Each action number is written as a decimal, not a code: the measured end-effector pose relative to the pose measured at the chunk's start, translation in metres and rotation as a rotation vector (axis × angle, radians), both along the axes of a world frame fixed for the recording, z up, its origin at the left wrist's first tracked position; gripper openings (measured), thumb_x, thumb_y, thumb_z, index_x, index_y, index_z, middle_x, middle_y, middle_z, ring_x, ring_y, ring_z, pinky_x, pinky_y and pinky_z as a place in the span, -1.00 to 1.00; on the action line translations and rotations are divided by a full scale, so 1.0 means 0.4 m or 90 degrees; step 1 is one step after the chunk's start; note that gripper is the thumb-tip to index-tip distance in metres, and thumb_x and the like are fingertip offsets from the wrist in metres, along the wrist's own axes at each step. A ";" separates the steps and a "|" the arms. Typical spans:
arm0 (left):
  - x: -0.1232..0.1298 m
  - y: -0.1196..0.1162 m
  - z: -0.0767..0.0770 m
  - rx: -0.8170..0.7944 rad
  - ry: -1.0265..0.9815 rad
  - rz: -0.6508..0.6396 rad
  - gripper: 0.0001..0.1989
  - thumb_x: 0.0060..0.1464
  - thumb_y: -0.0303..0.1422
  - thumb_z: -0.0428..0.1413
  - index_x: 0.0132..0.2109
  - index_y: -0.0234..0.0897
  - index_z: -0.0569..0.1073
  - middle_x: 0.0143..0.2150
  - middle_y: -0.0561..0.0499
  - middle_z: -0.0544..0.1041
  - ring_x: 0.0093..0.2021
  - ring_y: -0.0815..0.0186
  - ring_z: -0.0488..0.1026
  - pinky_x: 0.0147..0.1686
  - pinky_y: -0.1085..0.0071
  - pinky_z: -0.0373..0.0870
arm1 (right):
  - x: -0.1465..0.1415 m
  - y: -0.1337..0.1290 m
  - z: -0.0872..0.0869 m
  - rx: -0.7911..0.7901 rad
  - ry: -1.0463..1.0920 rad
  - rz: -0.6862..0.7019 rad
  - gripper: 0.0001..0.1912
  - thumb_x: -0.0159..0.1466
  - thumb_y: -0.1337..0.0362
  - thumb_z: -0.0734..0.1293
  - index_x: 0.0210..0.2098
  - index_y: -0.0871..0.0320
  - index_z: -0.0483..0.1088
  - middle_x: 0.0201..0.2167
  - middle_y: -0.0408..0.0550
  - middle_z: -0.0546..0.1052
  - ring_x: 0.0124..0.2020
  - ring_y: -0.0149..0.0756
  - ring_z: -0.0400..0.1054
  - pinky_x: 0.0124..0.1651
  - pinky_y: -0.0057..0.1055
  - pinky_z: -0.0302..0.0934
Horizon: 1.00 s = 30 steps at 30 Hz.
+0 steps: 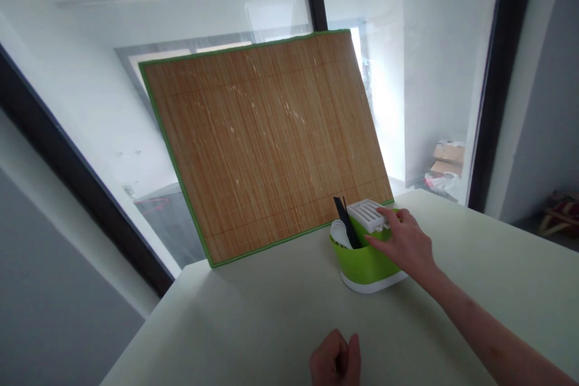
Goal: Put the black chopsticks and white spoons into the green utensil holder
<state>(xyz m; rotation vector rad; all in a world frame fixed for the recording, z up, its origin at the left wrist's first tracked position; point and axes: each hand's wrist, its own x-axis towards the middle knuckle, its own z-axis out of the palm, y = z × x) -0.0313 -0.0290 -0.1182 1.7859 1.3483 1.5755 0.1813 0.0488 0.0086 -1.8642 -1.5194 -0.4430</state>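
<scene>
A green holder with a white base (368, 264) stands on the table. White spoons (339, 233) and black chopsticks (347, 224) lean in its left part. Over its back right part is a white slotted piece (367, 215). My right hand (407, 244) reaches over the holder from the right, its fingers bent around the right edge of the slotted piece. My left hand (335, 359) is curled near the bottom of the view, in front of the holder, with nothing visible in it.
A bamboo mat with a green border (275, 145) stands upright behind the holder, against the glass. The white table (262, 313) ends at the glass wall. Beyond the glass are boxes (447, 157) at the right.
</scene>
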 end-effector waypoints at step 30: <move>-0.018 0.382 0.252 -0.143 0.116 -0.132 -0.35 -0.06 -0.28 0.23 0.19 -0.33 0.29 0.07 -0.24 0.42 -0.01 0.13 0.39 -0.17 0.31 0.40 | -0.079 -0.164 -0.224 0.189 -0.051 0.536 -0.67 0.20 0.49 0.19 -0.09 0.07 0.35 -0.10 0.02 0.41 -0.15 -0.12 0.25 -0.06 -0.09 0.08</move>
